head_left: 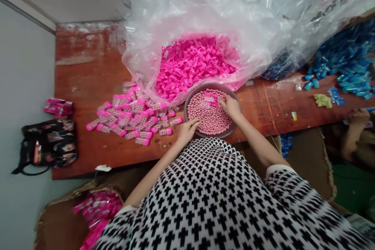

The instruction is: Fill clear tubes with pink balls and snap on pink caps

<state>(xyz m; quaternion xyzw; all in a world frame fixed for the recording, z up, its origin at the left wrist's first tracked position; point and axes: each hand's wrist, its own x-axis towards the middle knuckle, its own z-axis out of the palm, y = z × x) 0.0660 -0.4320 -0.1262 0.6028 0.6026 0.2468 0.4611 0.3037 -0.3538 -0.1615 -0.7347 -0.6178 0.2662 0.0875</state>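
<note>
A grey bowl full of pink beads stands at the table's front edge. On the beads lie a few pink caps and clear tubes. My right hand reaches over the bowl's right side, its fingers bent together right beside these pieces; whether it grips one is hard to see. At the bowl's lower left rim, my left hand has thumb and fingertips pressed together above the beads. Anything between them is too small to make out. Left of the bowl is a heap of bead-filled tubes with pink caps.
Behind the bowl, a large clear plastic bag spills pink caps. Blue pieces are piled at the far right, near another person's hand. A dark floral bag sits left. Below, a carton holds pink packets.
</note>
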